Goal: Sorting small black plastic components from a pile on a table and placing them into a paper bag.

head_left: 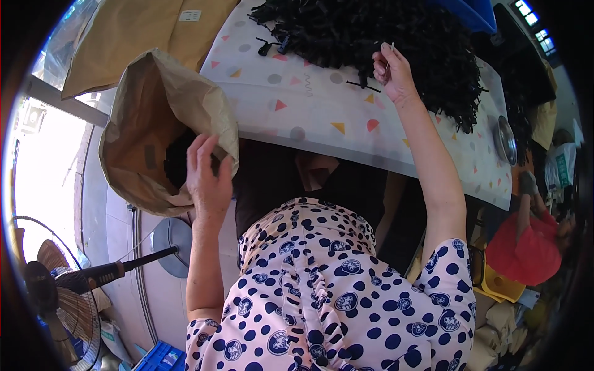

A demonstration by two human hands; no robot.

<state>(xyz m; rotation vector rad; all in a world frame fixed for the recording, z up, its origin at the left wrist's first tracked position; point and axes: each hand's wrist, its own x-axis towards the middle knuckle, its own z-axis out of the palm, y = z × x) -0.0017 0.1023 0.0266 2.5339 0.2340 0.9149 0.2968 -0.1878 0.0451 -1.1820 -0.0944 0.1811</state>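
My left hand [209,175] is open, fingers spread, at the near right rim of a large brown paper sack [213,105]. Dark pieces [178,162] lie inside that sack, partly behind the hand. Over the patterned tabletop my right hand [394,75] is closed in a pinch on a thin pale-tipped piece [391,47], whose kind I cannot make out. Just beyond it spreads a big heap of small black parts [346,31] with thin stems. A loose black part [265,47] and a thin black strip [364,85] lie apart from the heap.
A blue bin [473,13] stands behind the heap, a metal bowl [506,141] at the table's right edge. Another brown sack [139,37] is at the far left. A fan [46,287] is at lower left. A person in red [523,250] sits at right.
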